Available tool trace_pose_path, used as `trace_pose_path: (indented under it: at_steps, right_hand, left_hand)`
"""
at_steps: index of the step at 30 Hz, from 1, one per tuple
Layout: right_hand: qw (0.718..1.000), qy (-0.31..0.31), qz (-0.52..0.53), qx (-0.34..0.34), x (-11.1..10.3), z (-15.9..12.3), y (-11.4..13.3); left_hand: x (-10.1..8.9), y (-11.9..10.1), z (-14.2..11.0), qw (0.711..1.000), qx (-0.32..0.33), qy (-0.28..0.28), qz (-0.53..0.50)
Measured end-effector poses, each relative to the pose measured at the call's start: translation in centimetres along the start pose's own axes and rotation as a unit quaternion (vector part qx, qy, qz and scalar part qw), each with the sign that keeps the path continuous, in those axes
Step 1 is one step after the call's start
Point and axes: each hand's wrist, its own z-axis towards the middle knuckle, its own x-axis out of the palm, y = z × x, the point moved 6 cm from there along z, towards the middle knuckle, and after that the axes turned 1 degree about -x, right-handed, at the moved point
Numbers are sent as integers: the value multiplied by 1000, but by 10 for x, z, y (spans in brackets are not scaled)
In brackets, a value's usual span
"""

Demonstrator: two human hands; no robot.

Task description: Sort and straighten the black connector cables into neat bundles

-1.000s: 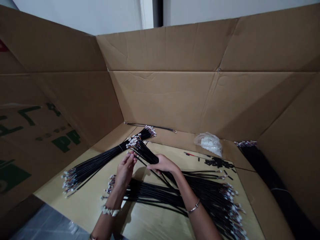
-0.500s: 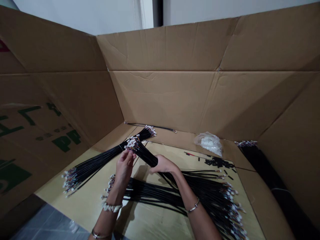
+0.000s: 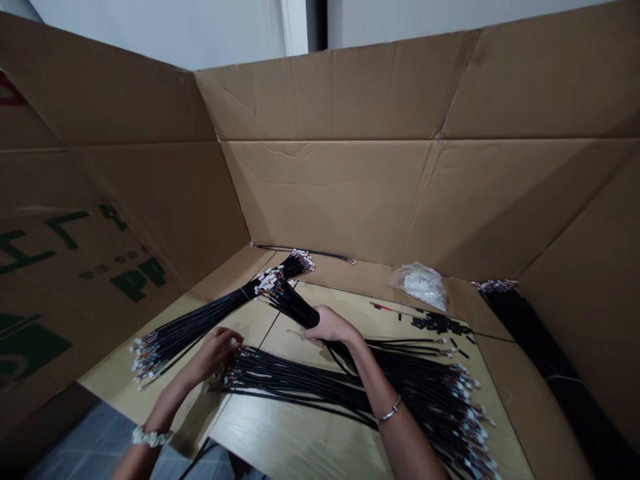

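the cables (image 3: 300, 380) lie lower centre, just right of the left hand (image 3: 216, 353), which is nearer their left ends; their long axis runs left to right. whether its curled fingers pinch one i cannot tell. the right hand (image 3: 330, 326) grips a bundle (image 3: 293, 305) mid-frame, slanting to upper left: black, white connectors (image 3: 267, 281) at the tip.

The held cables (image 3: 296, 307) were sheathed in black and tipped with white connectors (image 3: 269, 281). The cardboard walls (image 3: 320, 193) were toned brown and marked with green and red print (image 3: 131, 285). The table (image 3: 280, 437) was finished in pale yellow, the floor (image 3: 95, 433) was patterned with blue-grey tiles, and a scrunchie (image 3: 151, 437) was coloured creamy white.
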Motion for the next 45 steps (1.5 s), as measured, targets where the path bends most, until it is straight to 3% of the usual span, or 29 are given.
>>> trace_pose_path:
  at_steps: [5, 8, 10, 12, 15, 17, 19, 23, 29, 38, 45]
  right_hand:
    - [1000, 5, -20, -22, 1, -1, 3]
    - [999, 5, -23, -26, 1, -1, 4]
    - [999, 4, -26, -28, 0, -1, 4]
    - [999, 3, -26, -30, 0, 0, 3]
    - [999, 3, -25, -36, -1, 0, 3]
    - [999, 6, -24, -39, -1, 0, 3]
    - [999, 10, -22, -41, 0, 0, 2]
    - [999, 15, -7, -48, 0, -1, 4]
    - [996, 22, 26, -86, -3, -5, 12]
    - [997, 36, 17, -60, 4, -2, 6]
    - [1000, -2, -2, -22, -1, -4, 6]
  left_hand:
    - [9, -15, 9, 997, 17, 61, -35]
    - [5, -23, 14, 995, -5, 51, -80]
    - [5, -29, 14, 984, -32, 32, -172]
    - [9, -34, 10, 951, -61, -13, -303]
    - [28, -36, -1, 858, -122, -109, -486]
    - [47, -37, -8, 803, -158, -146, -556]
    - [63, -42, -12, 771, -173, -162, -591]
    - [79, -57, -12, 761, -160, -159, -608]
    - [85, -75, -8, 766, -142, -171, -603]
    - [97, -91, 9, 703, -105, -164, -684]
    - [103, -98, 15, 664, -92, -186, -718]
